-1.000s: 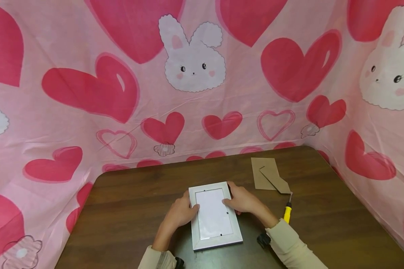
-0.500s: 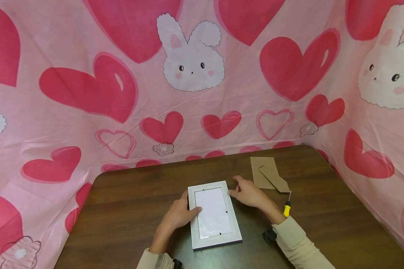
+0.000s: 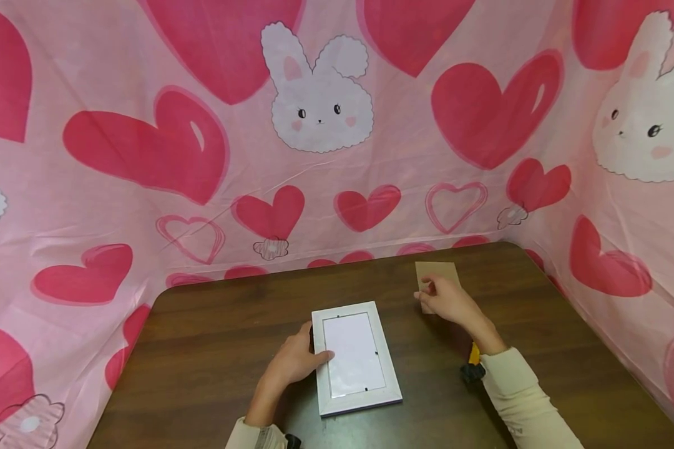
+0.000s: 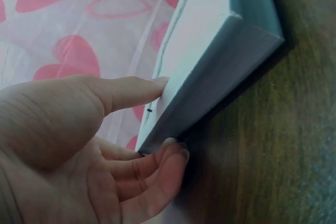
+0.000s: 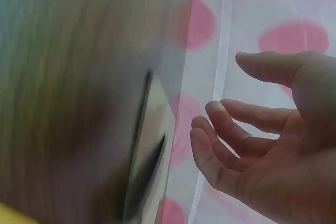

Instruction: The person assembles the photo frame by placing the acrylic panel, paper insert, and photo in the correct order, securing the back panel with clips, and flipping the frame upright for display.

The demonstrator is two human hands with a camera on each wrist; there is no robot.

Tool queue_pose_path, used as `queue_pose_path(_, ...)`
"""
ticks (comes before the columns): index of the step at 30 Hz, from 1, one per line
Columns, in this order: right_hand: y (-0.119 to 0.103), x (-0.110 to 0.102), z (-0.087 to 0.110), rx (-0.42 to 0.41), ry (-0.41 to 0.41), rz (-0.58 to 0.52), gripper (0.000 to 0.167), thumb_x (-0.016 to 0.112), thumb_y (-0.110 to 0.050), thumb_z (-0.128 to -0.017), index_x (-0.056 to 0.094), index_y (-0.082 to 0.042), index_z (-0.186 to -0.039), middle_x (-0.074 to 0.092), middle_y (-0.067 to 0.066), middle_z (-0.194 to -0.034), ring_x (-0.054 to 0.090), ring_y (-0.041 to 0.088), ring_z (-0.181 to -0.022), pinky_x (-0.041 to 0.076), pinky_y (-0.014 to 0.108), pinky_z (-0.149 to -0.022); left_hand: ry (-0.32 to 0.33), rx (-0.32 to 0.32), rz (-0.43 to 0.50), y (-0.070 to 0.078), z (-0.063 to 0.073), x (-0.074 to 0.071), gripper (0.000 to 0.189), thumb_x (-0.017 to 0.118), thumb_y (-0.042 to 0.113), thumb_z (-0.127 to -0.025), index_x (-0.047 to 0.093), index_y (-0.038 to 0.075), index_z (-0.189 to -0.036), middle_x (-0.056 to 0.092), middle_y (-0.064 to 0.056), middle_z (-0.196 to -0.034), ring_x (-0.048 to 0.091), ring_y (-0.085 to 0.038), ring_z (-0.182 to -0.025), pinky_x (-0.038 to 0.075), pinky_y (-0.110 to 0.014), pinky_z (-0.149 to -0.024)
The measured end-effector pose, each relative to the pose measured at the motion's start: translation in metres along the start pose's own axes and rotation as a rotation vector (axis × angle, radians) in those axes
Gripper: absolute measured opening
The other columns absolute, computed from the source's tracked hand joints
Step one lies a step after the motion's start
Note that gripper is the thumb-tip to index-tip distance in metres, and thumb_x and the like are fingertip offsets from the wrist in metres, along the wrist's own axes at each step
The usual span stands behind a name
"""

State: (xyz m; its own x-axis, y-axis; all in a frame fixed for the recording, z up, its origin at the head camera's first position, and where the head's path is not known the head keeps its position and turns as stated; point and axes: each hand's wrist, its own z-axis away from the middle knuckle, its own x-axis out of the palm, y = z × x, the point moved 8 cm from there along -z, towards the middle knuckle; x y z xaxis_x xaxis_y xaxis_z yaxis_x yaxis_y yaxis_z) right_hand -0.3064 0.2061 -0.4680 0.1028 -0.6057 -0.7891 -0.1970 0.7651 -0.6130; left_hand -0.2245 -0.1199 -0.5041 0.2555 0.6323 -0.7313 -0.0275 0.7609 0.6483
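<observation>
A white picture frame lies on the table with its back up, a white sheet set in its opening. My left hand holds the frame's left edge, thumb on top and fingers along the side, as the left wrist view also shows. My right hand is over a brown backing board with a fold-out stand. In the right wrist view this hand has loosely bent fingers with nothing between them, apart from the board. The hand hides much of the board from the head view.
A yellow-handled tool lies near my right wrist, mostly hidden by the arm. Small black tabs stick out around the frame's opening. The dark wooden table ends at a pink cloth with hearts and rabbits.
My right hand has let go of the frame's right edge and moved right and away, over the backing board. My left hand stays on the frame.
</observation>
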Motion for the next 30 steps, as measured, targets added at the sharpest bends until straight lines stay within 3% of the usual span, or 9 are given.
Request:
queue_pose_path(7, 0.027, -0.025, 0.004, 0.028, 0.050, 0.059, 0.048, 0.071, -0.018, -0.096, 0.061, 0.014, -0.131, 0.066, 0.033, -0.116, 0.067, 0.046, -0.106, 0.056, 0.060, -0.093, -0.011, -0.015, 0.003, 0.000, 0.001, 0.000, 0.091, 0.082, 0.037, -0.089, 0.038, -0.005, -0.156, 0.061, -0.028, -0.145, 0.063, -0.044, -0.129, 0.049, -0.065, -0.107)
queue_pose_path(14, 0.050, -0.027, 0.007, 0.079, 0.039, 0.078, 0.056, 0.074, -0.021, -0.094, 0.058, 0.018, -0.131, 0.061, 0.036, -0.122, 0.062, 0.048, -0.110, 0.052, 0.063, -0.099, -0.008, -0.011, 0.000, 0.000, 0.003, -0.002, 0.091, 0.083, 0.037, -0.089, 0.039, -0.006, -0.155, 0.063, -0.027, -0.142, 0.064, -0.042, -0.127, 0.050, -0.063, -0.107)
queue_pose_path(20, 0.061, -0.021, 0.004, 0.106, -0.002, 0.120, 0.056, 0.076, -0.021, -0.092, 0.058, 0.018, -0.127, 0.064, 0.033, -0.112, 0.061, 0.045, -0.104, 0.051, 0.063, -0.095, -0.011, 0.005, -0.005, 0.000, 0.005, -0.004, 0.087, 0.084, 0.036, -0.088, 0.042, -0.007, -0.152, 0.071, -0.021, -0.121, 0.068, -0.032, -0.107, 0.055, -0.058, -0.097)
queue_pose_path(26, 0.061, -0.015, 0.004, 0.139, -0.024, 0.147, 0.057, 0.079, -0.024, -0.090, 0.060, 0.016, -0.126, 0.063, 0.029, -0.108, 0.060, 0.043, -0.099, 0.048, 0.065, -0.092, -0.026, 0.012, -0.011, -0.001, 0.005, -0.004, 0.083, 0.084, 0.035, -0.088, 0.046, -0.007, -0.149, 0.070, -0.011, -0.102, 0.062, -0.022, -0.090, 0.055, -0.047, -0.082)
queue_pose_path(30, 0.056, -0.011, 0.001, 0.094, -0.006, 0.149, 0.040, 0.081, -0.021, -0.087, 0.066, 0.011, -0.106, 0.059, 0.020, -0.090, 0.056, 0.034, -0.085, 0.049, 0.049, -0.078, -0.014, 0.016, -0.011, 0.000, 0.006, -0.006, 0.082, 0.083, 0.035, -0.090, 0.046, -0.008, -0.149, 0.068, -0.009, -0.096, 0.061, -0.021, -0.087, 0.053, -0.043, -0.078)
